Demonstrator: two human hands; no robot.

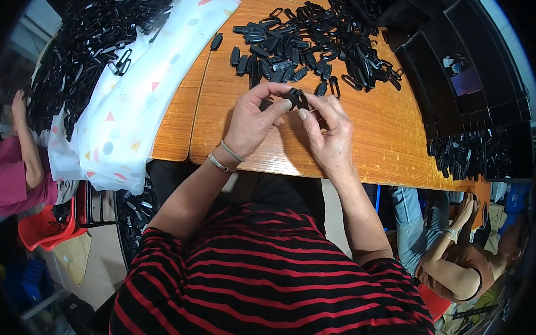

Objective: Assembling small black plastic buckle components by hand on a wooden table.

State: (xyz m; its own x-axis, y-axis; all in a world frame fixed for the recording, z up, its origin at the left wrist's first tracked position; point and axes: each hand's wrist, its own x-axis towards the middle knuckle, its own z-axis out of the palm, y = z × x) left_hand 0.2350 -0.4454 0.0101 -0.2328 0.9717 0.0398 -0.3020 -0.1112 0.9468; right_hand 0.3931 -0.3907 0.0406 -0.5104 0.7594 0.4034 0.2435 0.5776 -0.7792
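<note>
Above the front part of the wooden table (221,125), my left hand (255,119) and my right hand (331,134) meet over a small black plastic clip-like part (297,98). Thumb and forefinger of my left hand pinch it from one side; the fingertips of my right hand close on its other side. Its finer shape is partly covered by the fingers. Just beyond my hands lies a loose heap of similar black plastic parts (280,50), some solid and some looped. One single part (216,41) rests apart to the left of that heap.
A white patterned sheet (131,112) hangs over the table's left side, with a large pile of black parts (99,43) on it. Black bins (418,72) stand at the right, near more parts (468,157). Other people sit at the left (19,172) and right (456,268).
</note>
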